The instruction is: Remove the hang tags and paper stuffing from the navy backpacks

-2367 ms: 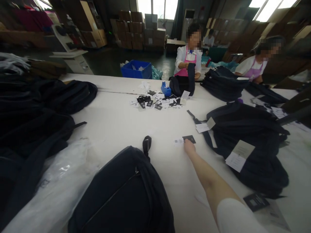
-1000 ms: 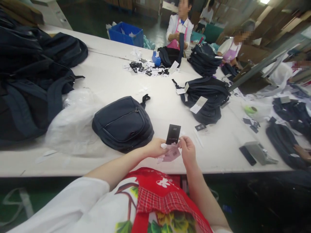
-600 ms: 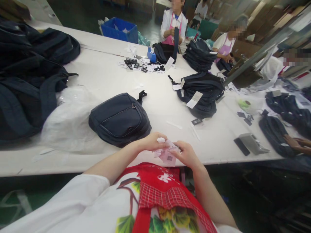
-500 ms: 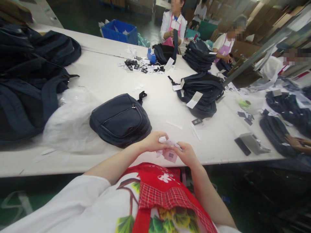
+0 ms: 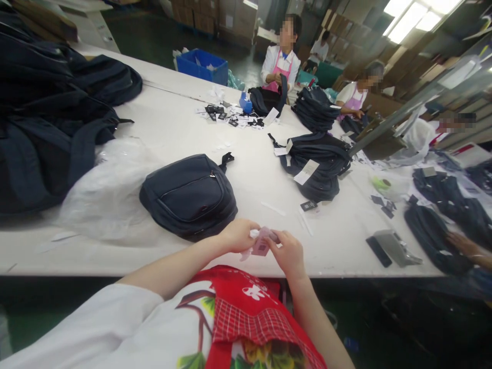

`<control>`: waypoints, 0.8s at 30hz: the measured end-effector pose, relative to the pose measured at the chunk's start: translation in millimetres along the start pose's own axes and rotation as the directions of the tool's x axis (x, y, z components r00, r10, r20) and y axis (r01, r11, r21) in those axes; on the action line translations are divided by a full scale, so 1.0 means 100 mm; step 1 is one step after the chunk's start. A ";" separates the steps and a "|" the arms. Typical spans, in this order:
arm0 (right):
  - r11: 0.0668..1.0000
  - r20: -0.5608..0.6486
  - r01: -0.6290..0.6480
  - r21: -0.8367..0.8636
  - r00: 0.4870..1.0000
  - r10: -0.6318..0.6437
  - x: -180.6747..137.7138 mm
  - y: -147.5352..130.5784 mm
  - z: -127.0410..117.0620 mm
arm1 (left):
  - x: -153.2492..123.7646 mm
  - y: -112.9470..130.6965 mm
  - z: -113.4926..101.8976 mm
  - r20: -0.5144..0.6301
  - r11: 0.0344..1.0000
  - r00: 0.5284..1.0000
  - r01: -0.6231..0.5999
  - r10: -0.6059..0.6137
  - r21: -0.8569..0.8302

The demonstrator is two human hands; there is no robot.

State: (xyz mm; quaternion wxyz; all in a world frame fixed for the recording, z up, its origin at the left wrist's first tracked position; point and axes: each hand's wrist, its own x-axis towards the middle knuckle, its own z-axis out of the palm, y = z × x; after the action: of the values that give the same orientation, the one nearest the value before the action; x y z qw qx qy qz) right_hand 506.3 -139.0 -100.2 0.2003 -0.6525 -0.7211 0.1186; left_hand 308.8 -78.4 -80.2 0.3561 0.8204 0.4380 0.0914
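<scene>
Just above the table's front edge, both my hands are together at a small pale paper tag (image 5: 261,248) with a dark square print. My right hand (image 5: 288,251) pinches the tag between thumb and fingers. My left hand (image 5: 239,236) is closed on crumpled white paper (image 5: 246,254) and meets the tag's other side; its fingertips are partly hidden. Behind my left hand lies a dark navy backpack (image 5: 190,197), front pocket up, with a black strap end at its top right. Neither hand grips it.
Clear plastic bags (image 5: 111,197) and piled dark backpacks (image 5: 42,128) lie left. More backpacks with tags (image 5: 315,159) stand right, near a slanted metal post (image 5: 388,120). Loose tags (image 5: 226,115) lie farther back. Co-workers (image 5: 280,66) stand across the table; another person's hand (image 5: 463,243) is at right.
The tag looks folded or turned smaller between my hands, and my right hand has closed in toward the left. The view has tilted up slightly; the navy backpack stays in place.
</scene>
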 end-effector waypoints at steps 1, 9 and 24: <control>0.999 -0.028 0.015 -0.037 0.999 -0.016 0.00 0.01 0.00 | 0.01 0.02 0.01 -0.008 1.000 1.000 -0.002 0.002 0.006; 0.979 -0.176 0.059 -0.193 0.980 -0.093 0.02 0.09 0.02 | 0.05 0.21 0.10 -0.105 0.996 0.994 0.023 -0.013 0.091; 1.000 -0.049 0.019 0.018 0.999 -0.018 0.38 0.04 0.00 | -0.11 0.07 0.02 -0.201 0.974 0.978 -0.012 0.059 0.228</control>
State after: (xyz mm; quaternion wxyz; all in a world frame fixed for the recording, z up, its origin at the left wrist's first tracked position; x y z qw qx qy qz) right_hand 507.8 -100.5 -96.5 0.2251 -0.6465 -0.7210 0.1075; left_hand 308.0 -90.4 -75.3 0.2115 0.8492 0.4655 0.1321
